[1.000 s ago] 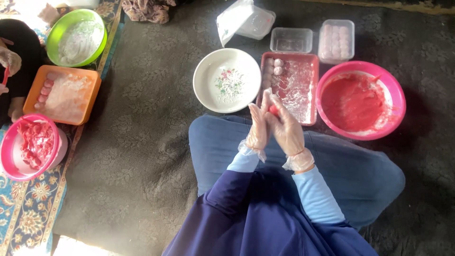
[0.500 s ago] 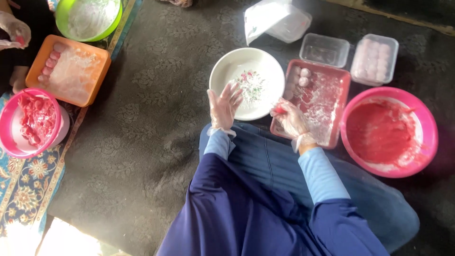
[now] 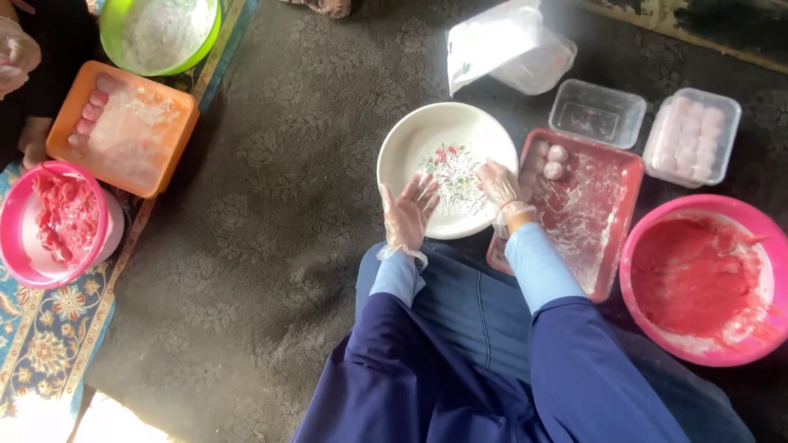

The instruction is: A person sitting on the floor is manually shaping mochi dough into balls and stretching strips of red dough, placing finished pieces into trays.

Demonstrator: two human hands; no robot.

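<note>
Both hands wear thin clear plastic gloves. My left hand (image 3: 408,215) lies flat with fingers spread on the near left rim of a white plate (image 3: 427,131) with a flower pattern and white flour in its middle. My right hand (image 3: 499,183) rests on the plate's right side, fingers curled down into the flour; whether it holds anything I cannot tell. Right of the plate lies a red floured tray (image 3: 603,209) with three pale pink balls (image 3: 548,160) at its far left corner.
A pink bowl of red paste (image 3: 698,279) sits far right. Behind are clear plastic boxes (image 3: 595,115), one filled with pink balls (image 3: 694,135), and a lid (image 3: 492,49). At left stand an orange tray (image 3: 123,127), a green bowl (image 3: 160,33), a pink bowl (image 3: 53,221) and another person's gloved hand (image 3: 16,57).
A second ago both hands were together over the red tray around a pink ball. They have since parted and moved left onto the white plate; the camera view has shifted.
</note>
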